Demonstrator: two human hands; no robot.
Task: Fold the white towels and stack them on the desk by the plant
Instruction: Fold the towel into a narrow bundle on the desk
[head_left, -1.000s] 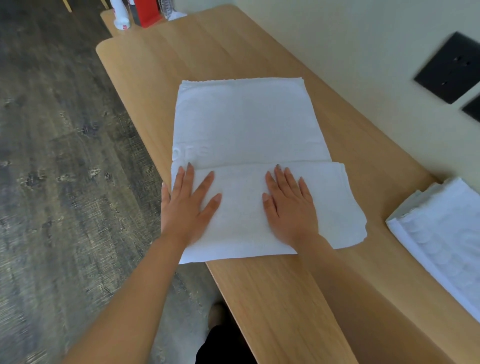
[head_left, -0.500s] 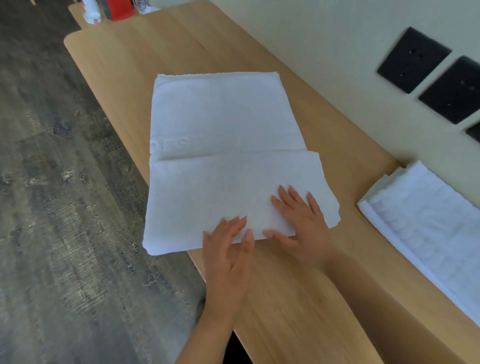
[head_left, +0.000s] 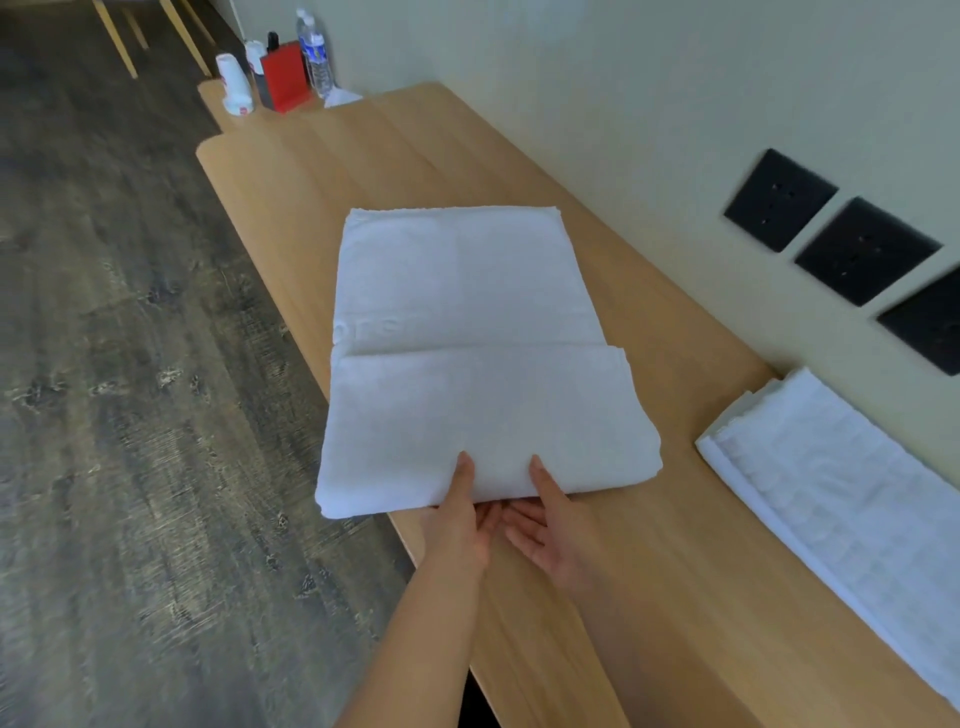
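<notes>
The white towel (head_left: 467, 332) lies flat on the tabletop (head_left: 649, 597) straight ahead of the person. Its long axis runs away from them, toward the far end where a red box (head_left: 283, 75) and a water bottle (head_left: 316, 54) stand. Its near part is already doubled over, so a thick folded edge faces the person and a single layer stretches beyond it. The near left corner hangs just past the tabletop's left side.

Both hands sit close together at the middle of that folded edge. The left hand (head_left: 460, 519) and right hand (head_left: 548, 535) each have a thumb on top of the cloth and fingers tucked beneath, pinching the fold. Neither is nearer than the other.

The next fold probably goes directly away from the person along that axis. With so narrow a grip, the outer corners may sag or trail.

A second folded towel (head_left: 841, 493) lies well apart to the right, against the wall.
</notes>
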